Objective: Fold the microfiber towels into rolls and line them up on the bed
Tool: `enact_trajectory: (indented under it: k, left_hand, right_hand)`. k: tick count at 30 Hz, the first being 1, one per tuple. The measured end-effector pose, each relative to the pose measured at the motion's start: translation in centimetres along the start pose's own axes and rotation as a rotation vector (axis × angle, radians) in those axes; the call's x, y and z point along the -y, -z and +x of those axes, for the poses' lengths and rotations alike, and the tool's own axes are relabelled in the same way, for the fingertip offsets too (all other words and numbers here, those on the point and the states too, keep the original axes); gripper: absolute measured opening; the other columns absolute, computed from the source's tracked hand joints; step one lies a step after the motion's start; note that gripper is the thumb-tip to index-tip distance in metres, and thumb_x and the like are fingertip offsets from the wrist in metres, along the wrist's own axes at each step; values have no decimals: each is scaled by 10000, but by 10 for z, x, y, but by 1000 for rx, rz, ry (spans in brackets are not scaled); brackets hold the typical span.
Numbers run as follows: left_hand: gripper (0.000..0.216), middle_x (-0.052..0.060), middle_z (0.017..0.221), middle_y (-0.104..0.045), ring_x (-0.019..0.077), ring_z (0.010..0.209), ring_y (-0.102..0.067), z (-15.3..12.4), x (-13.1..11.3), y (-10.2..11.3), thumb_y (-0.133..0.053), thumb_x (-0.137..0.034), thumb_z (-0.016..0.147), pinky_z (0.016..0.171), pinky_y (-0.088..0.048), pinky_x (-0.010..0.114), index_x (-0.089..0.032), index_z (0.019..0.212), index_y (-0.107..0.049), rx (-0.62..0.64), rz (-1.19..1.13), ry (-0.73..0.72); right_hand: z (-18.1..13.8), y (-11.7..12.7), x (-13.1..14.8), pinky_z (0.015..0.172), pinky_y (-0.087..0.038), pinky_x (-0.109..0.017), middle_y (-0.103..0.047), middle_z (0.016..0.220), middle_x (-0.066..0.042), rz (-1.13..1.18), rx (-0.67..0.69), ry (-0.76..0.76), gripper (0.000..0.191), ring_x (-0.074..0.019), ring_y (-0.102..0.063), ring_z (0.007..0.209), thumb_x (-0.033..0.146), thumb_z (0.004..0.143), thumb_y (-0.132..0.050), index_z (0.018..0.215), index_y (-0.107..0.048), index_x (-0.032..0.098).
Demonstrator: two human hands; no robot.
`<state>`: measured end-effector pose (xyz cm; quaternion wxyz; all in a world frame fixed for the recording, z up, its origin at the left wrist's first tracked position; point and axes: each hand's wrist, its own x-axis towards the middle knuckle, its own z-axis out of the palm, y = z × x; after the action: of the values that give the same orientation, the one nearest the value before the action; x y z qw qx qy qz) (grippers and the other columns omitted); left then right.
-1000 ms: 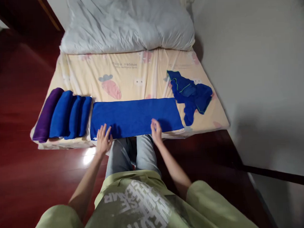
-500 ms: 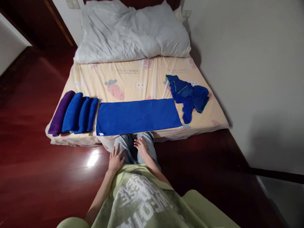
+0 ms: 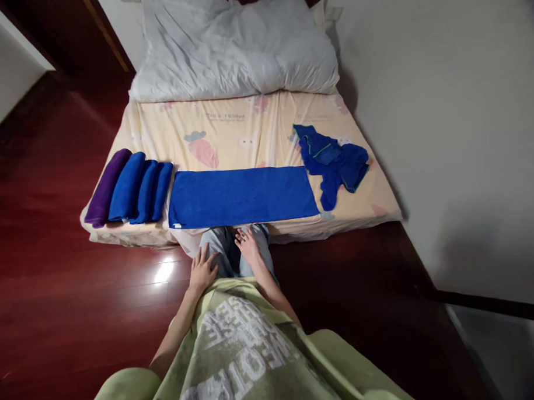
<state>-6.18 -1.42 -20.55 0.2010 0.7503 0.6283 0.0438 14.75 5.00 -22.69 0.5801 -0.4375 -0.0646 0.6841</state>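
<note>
My left hand (image 3: 203, 269) rests on my left thigh, fingers spread and holding nothing. On the other thigh lies my right hand (image 3: 247, 245), its fingers apart and slightly bent, with nothing in it. Just beyond both hands, a blue towel (image 3: 243, 196) is spread flat in a long strip along the near edge of the bed. To its left sit a purple rolled towel (image 3: 108, 188) and several blue rolled towels (image 3: 127, 187), side by side. Crumpled blue cloths (image 3: 333, 160) with green edging lie at the towel's right end.
The bed (image 3: 155, 128) has a cream sheet with a strawberry print. A bulky white quilt (image 3: 239, 49) is heaped at its far end. A pale wall (image 3: 439, 100) runs close along the right side, and dark red floor (image 3: 55, 301) surrounds the near and left sides.
The view has tilted slightly downward, so the bed and towels sit a little higher in the picture. Both hands stay on the thighs and the towels have not moved.
</note>
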Motion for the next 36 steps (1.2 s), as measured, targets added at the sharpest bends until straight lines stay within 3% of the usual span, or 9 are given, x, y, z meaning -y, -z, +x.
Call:
enact_trajectory:
  k: [5,10,15,18,20,24,27,31,36]
  left_hand:
    - [456,57,1698,-213,365,1560,-183,0,-1,2,-529,-336,957,1196,-335,563,-290,1403,-618,14,30,2]
    - [462,63,1694,-224,373,1555,-198,-2,-5,3,-540,-338,951,1182,-358,574,-298,1406,-614,16,44,7]
    - [375,65,1593,-439,352,1486,-375,18,-7,17,-571,-286,910,1143,-441,516,-291,1254,-717,18,52,-14]
    - [350,88,1282,-704,286,1224,-643,64,-10,41,-472,-255,944,1038,-532,415,-244,1144,-759,102,-28,-82]
    - [358,70,1074,-770,250,1022,-722,111,-17,62,-452,-244,938,954,-563,365,-232,1110,-766,136,-77,-118]
    - [360,45,1075,-777,211,1003,-720,220,-45,104,-470,-197,894,948,-535,287,-207,1086,-773,82,-81,-262]
    - [374,61,1076,-777,205,1019,-714,296,-69,123,-467,-159,883,960,-519,268,-191,1093,-775,87,-4,-284]
    - [391,74,1228,-731,205,1110,-676,365,-94,121,-477,-187,927,974,-504,272,-225,1226,-726,158,127,-240]
    - [408,100,1278,-688,219,1201,-619,410,-110,95,-510,-182,942,1010,-480,296,-232,1317,-664,270,214,-228]
  right_hand:
    - [-4,-7,9,837,-534,-315,-737,1040,19,174,-13,-45,210,-141,-692,846,272,938,-479,1111,-595,301]
    - [-7,-15,16,826,-503,-290,-722,1022,17,196,-29,-22,210,-106,-684,815,255,962,-437,1103,-592,243]
    - [-3,-21,16,795,-529,-306,-710,965,29,168,-112,-1,162,-135,-683,782,280,918,-519,1069,-577,261]
    - [4,-22,10,777,-542,-318,-712,998,3,151,-144,36,163,-151,-680,796,319,905,-569,1057,-578,259]
    - [10,-22,4,762,-546,-319,-716,1009,-27,146,-182,61,171,-161,-674,809,333,889,-610,1033,-586,246]
    - [21,-22,-2,761,-549,-316,-708,1017,-29,122,-216,77,153,-143,-663,794,355,891,-617,990,-589,242]
    - [28,-23,-2,757,-547,-313,-700,1009,-7,114,-226,50,139,-124,-651,758,364,902,-606,976,-590,247]
    - [35,-24,-3,632,-492,-250,-678,859,13,130,-279,26,143,-97,-551,602,361,876,-658,931,-609,238]
    - [38,-21,-4,574,-443,-231,-680,819,16,154,-306,-14,158,-91,-477,545,335,842,-699,919,-604,237]
